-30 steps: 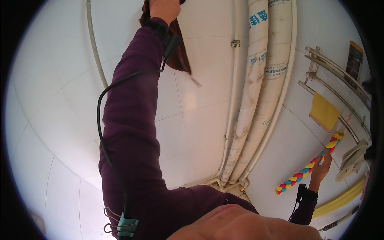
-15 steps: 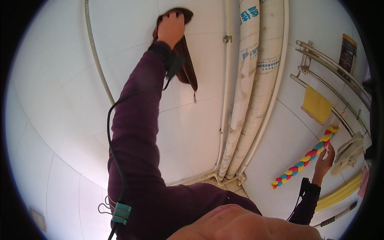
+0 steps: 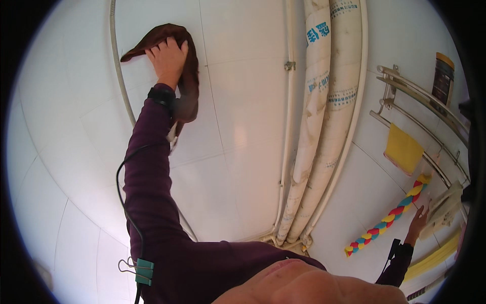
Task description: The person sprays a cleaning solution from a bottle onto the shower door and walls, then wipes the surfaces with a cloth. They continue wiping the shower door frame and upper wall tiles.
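My left hand [image 3: 168,62] is high up against the white tiled wall [image 3: 248,111], pressing a dark brown cloth [image 3: 190,86] onto it. Its fingers bend over the fabric; one corner spreads out to the left and the rest hangs beside my wrist. On the right, my right hand [image 3: 416,225] reaches up with its fingers stretched out and nothing visible in it. Close beside it are a braided strip [image 3: 387,221] in red, yellow and blue and a pale hanging item [image 3: 441,212] whose kind I cannot make out. Whether that hand touches the wall is unclear.
Two thick wrapped pipes [image 3: 319,126] run down the wall corner, with a thin pipe [image 3: 289,101] alongside. A grey hose [image 3: 117,66] hangs at the left. On the right, a metal rack [image 3: 420,86] holds a dark container [image 3: 443,81] and a yellow cloth [image 3: 403,148].
My left hand has slid left and slightly down across the wall with the brown cloth, which now spreads toward the hose. My right hand sits a little lower in the picture.
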{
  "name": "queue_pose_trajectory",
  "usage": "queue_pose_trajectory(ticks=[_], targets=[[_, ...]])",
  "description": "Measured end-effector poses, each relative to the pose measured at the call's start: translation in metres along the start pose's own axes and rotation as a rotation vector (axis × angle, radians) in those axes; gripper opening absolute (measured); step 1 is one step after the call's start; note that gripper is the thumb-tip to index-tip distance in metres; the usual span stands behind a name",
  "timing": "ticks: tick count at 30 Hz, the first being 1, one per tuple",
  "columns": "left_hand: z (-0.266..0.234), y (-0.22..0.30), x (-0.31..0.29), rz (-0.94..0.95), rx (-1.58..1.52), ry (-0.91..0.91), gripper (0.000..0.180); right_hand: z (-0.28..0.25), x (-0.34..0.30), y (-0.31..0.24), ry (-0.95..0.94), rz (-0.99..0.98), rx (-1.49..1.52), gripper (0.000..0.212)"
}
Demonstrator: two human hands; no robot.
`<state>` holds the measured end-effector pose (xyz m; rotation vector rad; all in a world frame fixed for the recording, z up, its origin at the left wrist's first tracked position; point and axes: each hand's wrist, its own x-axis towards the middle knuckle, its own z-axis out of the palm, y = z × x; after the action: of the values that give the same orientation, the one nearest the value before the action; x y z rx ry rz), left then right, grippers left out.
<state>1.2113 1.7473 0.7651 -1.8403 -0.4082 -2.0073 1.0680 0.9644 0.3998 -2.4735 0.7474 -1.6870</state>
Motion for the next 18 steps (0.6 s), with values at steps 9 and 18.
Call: queue_pose_trajectory(ticks=[9, 18], targets=[[0.036, 0.077, 0.152, 0.037, -0.156, 0.248, 0.041, 0.051, 0.006, -0.007, 0.554, -0.058, -0.396, 0.043], [0.050, 0.137, 0.218, 0.209, -0.234, 0.140, 0.051, 0.052, 0.003, -0.002, 0.625, -0.037, -0.527, 0.041]])
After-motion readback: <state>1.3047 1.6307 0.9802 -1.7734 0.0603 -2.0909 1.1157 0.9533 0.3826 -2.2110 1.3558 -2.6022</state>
